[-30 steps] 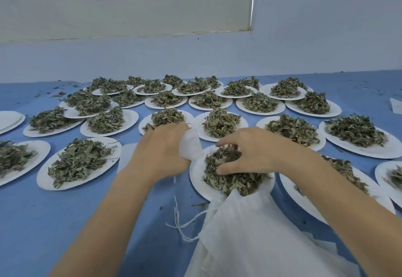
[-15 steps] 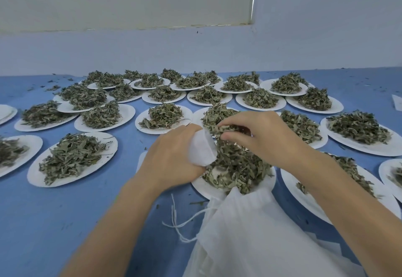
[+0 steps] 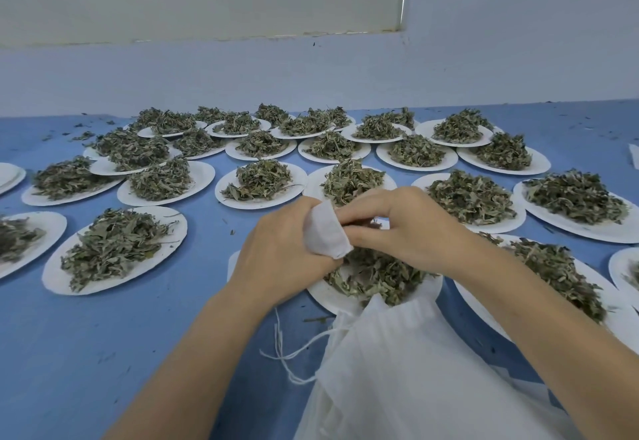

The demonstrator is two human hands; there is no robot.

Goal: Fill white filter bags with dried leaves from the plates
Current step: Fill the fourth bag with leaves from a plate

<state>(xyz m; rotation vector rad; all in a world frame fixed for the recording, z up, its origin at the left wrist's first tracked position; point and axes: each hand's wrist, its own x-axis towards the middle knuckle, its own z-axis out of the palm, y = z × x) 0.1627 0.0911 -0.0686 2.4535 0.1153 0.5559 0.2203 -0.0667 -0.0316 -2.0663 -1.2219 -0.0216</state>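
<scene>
My left hand (image 3: 283,253) grips a small white filter bag (image 3: 326,230) and holds it up above the near plate (image 3: 326,296) of dried leaves (image 3: 377,273). My right hand (image 3: 404,225) is pinched on a few dried leaves right at the bag's mouth, fingertips touching the bag. The inside of the bag is hidden by both hands. A pile of white filter bags (image 3: 408,370) with loose drawstrings (image 3: 287,356) lies in front of me, overlapping the near plate's edge.
Several white paper plates heaped with dried leaves cover the blue table (image 3: 103,353), such as one at the left (image 3: 114,249) and one at the right (image 3: 574,197). A stack of bare plates (image 3: 10,176) sits at the far left. A wall stands behind.
My right hand lifted a pinch of leaves off the near plate and moved left to the bag's mouth. My left hand raised the bag slightly toward it.
</scene>
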